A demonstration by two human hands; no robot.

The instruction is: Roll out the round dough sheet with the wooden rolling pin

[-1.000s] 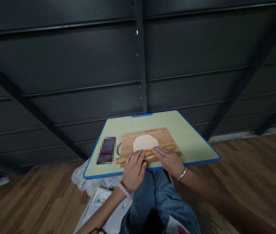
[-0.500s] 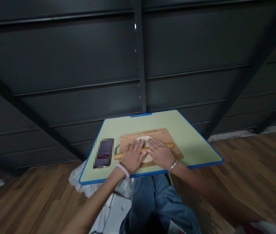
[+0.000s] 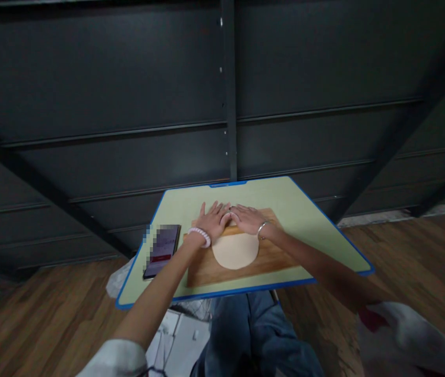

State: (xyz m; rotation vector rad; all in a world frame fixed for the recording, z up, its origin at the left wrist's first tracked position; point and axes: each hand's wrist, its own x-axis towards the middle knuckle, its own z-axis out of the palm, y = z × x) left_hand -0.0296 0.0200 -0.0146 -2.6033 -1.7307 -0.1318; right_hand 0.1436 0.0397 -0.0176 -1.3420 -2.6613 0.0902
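Note:
A round flat sheet of dough (image 3: 235, 255) lies on a wooden cutting board (image 3: 202, 273). Across its far part runs a wooden rolling pin (image 3: 233, 230), mostly covered by my hands. My left hand (image 3: 212, 220) rests flat over the pin's left side, fingers spread and pointing forward. On the right side, my right hand (image 3: 249, 219) lies flat with its fingers stretched inward. The two thumbs nearly meet in the middle. Neither hand wraps round the pin; palms appear to bear on it. My fingers hide the dough's far edge.
A small light-green folding table (image 3: 312, 230) with a blue rim carries the board. Left of the board lies a phone (image 3: 163, 252), partly pixelated. A dark panelled wall (image 3: 152, 89) rises just behind the table. My legs (image 3: 232, 330) are below its near edge.
Both hands have moved forward with the rolling pin, from the dough's middle to its far part. More of the near dough shows. Fingers now reach towards the board's far edge.

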